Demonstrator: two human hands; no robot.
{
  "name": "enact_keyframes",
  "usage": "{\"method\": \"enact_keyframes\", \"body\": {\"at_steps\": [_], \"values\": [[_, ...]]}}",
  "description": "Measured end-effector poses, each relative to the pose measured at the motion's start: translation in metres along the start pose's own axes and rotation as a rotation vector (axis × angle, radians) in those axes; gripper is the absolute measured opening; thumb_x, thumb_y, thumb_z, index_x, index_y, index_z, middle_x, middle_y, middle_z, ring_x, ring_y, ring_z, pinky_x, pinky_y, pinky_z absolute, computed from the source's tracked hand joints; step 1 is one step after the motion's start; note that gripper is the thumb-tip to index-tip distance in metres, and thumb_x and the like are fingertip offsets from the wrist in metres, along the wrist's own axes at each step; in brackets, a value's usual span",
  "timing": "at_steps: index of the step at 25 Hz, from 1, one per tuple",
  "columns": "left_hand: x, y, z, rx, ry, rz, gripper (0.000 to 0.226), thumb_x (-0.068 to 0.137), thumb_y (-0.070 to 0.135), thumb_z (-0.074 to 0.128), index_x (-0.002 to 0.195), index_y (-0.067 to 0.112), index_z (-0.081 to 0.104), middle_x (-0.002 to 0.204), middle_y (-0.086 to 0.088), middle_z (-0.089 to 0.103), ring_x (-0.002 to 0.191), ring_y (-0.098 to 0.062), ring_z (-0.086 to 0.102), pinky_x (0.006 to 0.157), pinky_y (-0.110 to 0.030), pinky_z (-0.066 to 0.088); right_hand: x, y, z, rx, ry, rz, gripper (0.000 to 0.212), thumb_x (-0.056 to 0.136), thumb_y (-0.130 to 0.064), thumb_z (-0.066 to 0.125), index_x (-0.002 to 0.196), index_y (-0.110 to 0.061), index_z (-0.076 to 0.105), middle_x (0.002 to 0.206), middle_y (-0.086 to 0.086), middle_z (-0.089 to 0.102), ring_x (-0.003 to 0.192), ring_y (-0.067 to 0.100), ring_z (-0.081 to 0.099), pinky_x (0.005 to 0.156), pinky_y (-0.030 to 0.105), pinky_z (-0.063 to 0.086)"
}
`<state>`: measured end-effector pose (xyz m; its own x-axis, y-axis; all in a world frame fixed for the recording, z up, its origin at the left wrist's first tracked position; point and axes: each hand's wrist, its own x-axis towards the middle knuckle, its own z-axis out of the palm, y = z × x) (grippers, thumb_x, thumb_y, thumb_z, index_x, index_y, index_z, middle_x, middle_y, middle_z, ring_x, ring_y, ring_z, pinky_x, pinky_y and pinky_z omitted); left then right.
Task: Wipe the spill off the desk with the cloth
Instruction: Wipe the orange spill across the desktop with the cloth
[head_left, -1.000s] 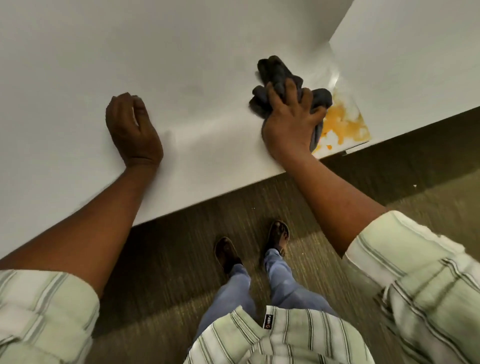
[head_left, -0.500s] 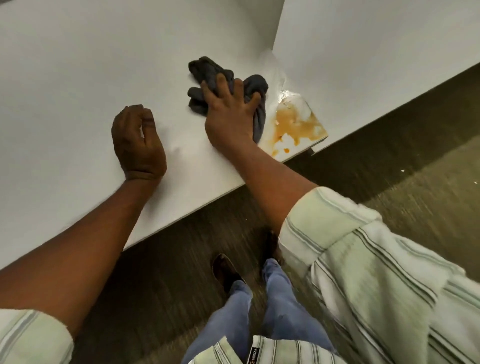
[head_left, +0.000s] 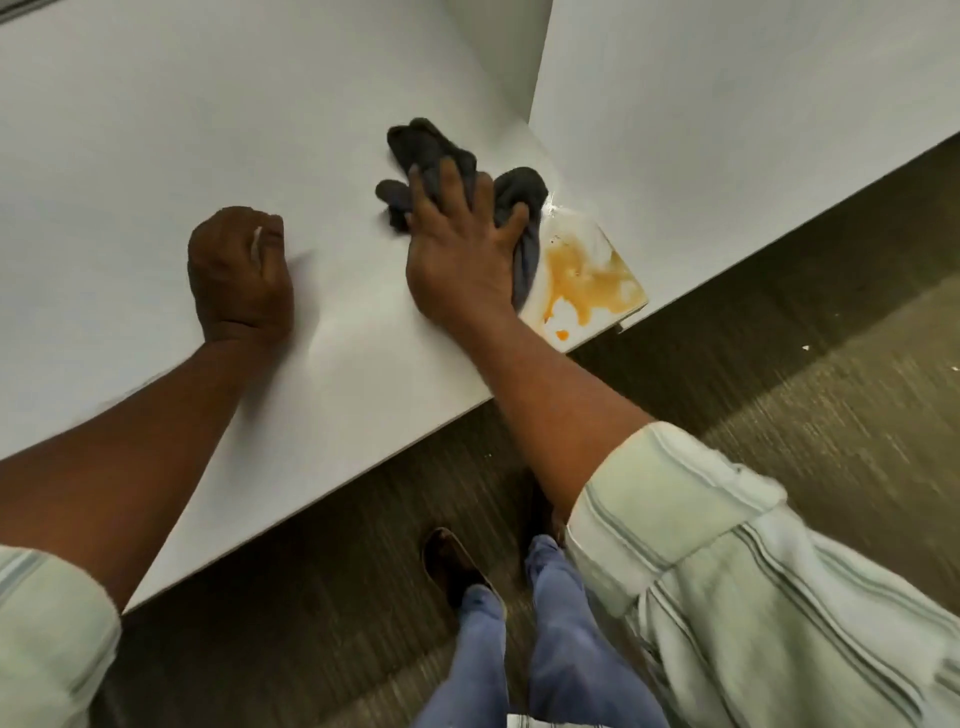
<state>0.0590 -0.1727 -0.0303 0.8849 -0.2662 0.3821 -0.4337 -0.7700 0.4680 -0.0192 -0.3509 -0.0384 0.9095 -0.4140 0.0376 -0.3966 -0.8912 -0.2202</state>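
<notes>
I have my right hand (head_left: 460, 249) spread flat over the dark grey cloth (head_left: 431, 150), palm down, fingers fanned wide and pressing the bunched fabric against the white table (head_left: 156, 130). It is pinning the cloth to the surface under an open palm, not gripping it; I read that as the way to push a wide patch of fabric across the wet area in one pass. Cloth shows past the fingertips toward 12 o'clock, and a fold hangs out beside the thumb toward 3 o'clock.

The orange spill (head_left: 587, 273) lies at 3 o'clock from that hand, on the near right corner of the table, just beside the white partition panel (head_left: 727, 104) that stands along the table's right end. The cloth's thumb-side edge touches the spill's left margin, while most of the puddle is uncovered. A small separate drop sits near the table's front edge. I judge the wiping has barely begun.

My left hand (head_left: 239, 273) sits well apart at 9 o'clock from the cloth, curled into a loose fist with knuckles on the table, holding nothing; I take it as a brace for leaning in.

The corner is tight, so I would expect liquid to be pushed over the front edge if the sweep goes toward 5 o'clock.
</notes>
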Motion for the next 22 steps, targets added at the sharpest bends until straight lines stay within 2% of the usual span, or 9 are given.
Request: {"method": "enact_keyframes", "body": {"at_steps": [3, 6, 9, 12, 15, 18, 20, 22], "values": [[-0.001, -0.004, 0.001, -0.061, 0.025, -0.02, 0.022, 0.09, 0.005, 0.043, 0.09, -0.002, 0.064, 0.097, -0.024, 0.068, 0.093, -0.036, 0.06, 0.087, -0.042, 0.044, 0.041, 0.035, -0.012, 0.019, -0.006, 0.098, 0.061, 0.09, -0.015, 0.036, 0.149, -0.029, 0.027, 0.16, 0.003, 0.018, 0.145, 0.035, 0.013, 0.11, 0.067, 0.005], [0.0, -0.003, -0.001, -0.051, 0.034, -0.035, 0.023, 0.092, 0.005, 0.042, 0.09, -0.002, 0.064, 0.094, -0.024, 0.068, 0.091, -0.036, 0.06, 0.085, -0.039, 0.042, 0.024, 0.032, -0.013, 0.007, 0.042, 0.186, 0.063, 0.089, -0.012, 0.038, 0.149, -0.027, 0.027, 0.16, 0.004, 0.018, 0.144, 0.037, 0.014, 0.111, 0.067, 0.005], [0.002, 0.002, 0.001, 0.012, 0.016, -0.024, 0.025, 0.091, 0.011, 0.041, 0.088, -0.001, 0.063, 0.092, -0.023, 0.066, 0.09, -0.035, 0.057, 0.084, -0.038, 0.039, -0.015, 0.006, -0.004, 0.015, 0.014, 0.11, 0.06, 0.09, -0.014, 0.037, 0.149, -0.024, 0.028, 0.16, 0.005, 0.021, 0.144, 0.039, 0.015, 0.111, 0.067, 0.004], [0.001, -0.002, 0.001, 0.02, 0.014, -0.041, 0.025, 0.091, 0.013, 0.041, 0.089, 0.002, 0.064, 0.095, -0.021, 0.066, 0.093, -0.035, 0.057, 0.084, -0.036, 0.039, 0.013, 0.005, -0.007, 0.004, -0.033, 0.009, 0.059, 0.091, -0.016, 0.036, 0.149, -0.026, 0.028, 0.16, 0.005, 0.02, 0.144, 0.037, 0.015, 0.11, 0.067, 0.004], [0.001, -0.004, 0.003, 0.012, 0.009, -0.02, 0.025, 0.092, 0.013, 0.04, 0.089, 0.003, 0.063, 0.095, -0.021, 0.066, 0.092, -0.036, 0.057, 0.084, -0.036, 0.038, 0.037, 0.038, -0.016, 0.001, 0.007, 0.128, 0.061, 0.089, -0.014, 0.037, 0.148, -0.027, 0.029, 0.159, 0.004, 0.021, 0.143, 0.035, 0.017, 0.11, 0.065, 0.007], [0.001, -0.002, 0.003, 0.021, -0.009, -0.043, 0.027, 0.091, 0.015, 0.039, 0.091, 0.002, 0.063, 0.097, -0.022, 0.065, 0.095, -0.037, 0.055, 0.087, -0.036, 0.038, -0.005, 0.037, -0.015, -0.062, 0.085, 0.288, 0.064, 0.087, -0.012, 0.039, 0.148, -0.024, 0.028, 0.157, 0.005, 0.025, 0.14, 0.036, 0.023, 0.108, 0.064, 0.015], [0.001, 0.0, 0.003, 0.018, 0.003, -0.031, 0.028, 0.091, 0.016, 0.039, 0.091, 0.001, 0.063, 0.098, -0.024, 0.064, 0.096, -0.037, 0.055, 0.088, -0.037, 0.038, -0.029, 0.018, -0.012, -0.105, 0.08, 0.273, 0.065, 0.086, -0.012, 0.04, 0.149, -0.022, 0.027, 0.156, 0.005, 0.027, 0.138, 0.037, 0.025, 0.106, 0.063, 0.019], [0.001, -0.003, 0.007, 0.025, 0.003, -0.016, 0.031, 0.093, 0.019, 0.037, 0.089, 0.0, 0.062, 0.096, -0.025, 0.064, 0.094, -0.037, 0.055, 0.088, -0.039, 0.038, -0.025, 0.011, -0.011, -0.059, 0.015, 0.2, 0.066, 0.087, -0.012, 0.04, 0.15, -0.022, 0.024, 0.158, 0.005, 0.022, 0.139, 0.038, 0.02, 0.108, 0.065, 0.014]]}}
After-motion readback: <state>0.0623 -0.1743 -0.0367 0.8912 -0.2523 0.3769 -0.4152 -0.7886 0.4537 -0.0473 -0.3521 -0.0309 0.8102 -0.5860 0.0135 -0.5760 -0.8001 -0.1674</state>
